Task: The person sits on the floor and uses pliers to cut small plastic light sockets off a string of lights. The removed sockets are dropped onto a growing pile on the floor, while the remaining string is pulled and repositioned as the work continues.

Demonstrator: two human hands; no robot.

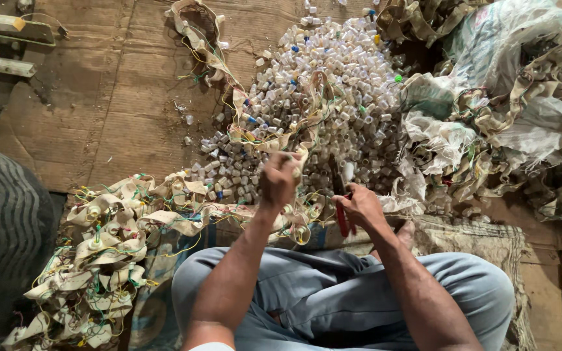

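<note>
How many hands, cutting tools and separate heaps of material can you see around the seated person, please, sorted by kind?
Hands: 2, the left hand gripping a strip, the right hand holding the cutter
Red-handled cutters: 1
Heap of small pale caps: 1
Heap of strips with wires: 1
Heap of crumpled sacking: 1
Total: 6

Both hands [280, 180] [361, 206] closed, forearms extended over crossed legs.

Two hands [280, 182] — one red-handled cutter [341, 218] — one heap of caps [320, 84].
</note>
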